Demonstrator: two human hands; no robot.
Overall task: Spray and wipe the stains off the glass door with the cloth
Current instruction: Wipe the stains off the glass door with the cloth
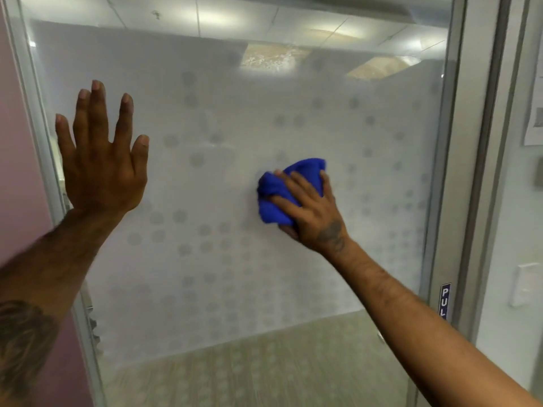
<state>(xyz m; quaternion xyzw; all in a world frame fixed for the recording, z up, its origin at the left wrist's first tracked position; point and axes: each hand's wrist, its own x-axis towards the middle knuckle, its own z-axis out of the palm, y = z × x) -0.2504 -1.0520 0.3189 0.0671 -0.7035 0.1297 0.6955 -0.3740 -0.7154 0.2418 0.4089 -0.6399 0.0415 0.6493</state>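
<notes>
Nearest the camera, the left forearm (44, 259) comes in from the lower left and the right forearm (411, 312) from the lower right, both reaching up and forward. The left grip (102, 171) is released: its fingers are straight and spread, holding nothing, with the palm turned to the glass near the door's left edge. Whether the palm touches the pane cannot be told. The right grip (314, 210) is clenched around a bunched blue cloth (271, 185), fingers curled over its top and thumb tucked beneath. It holds the cloth against the glass door (235, 127), a little right of the pane's middle.

The pane carries a frosted film patterned with faint grey dots, with a clear strip above and another below. A grey metal door frame (452, 171) runs down the right side and bears a small blue label (446, 301) reading "PUL". A pink wall (17, 171) stands at the left. On the pale wall to the right hang a paper notice (534, 113) and a white switch plate (526, 284). Through the lower clear strip shows greenish carpet (264, 362), and through the upper one, ceiling panels (235, 19).
</notes>
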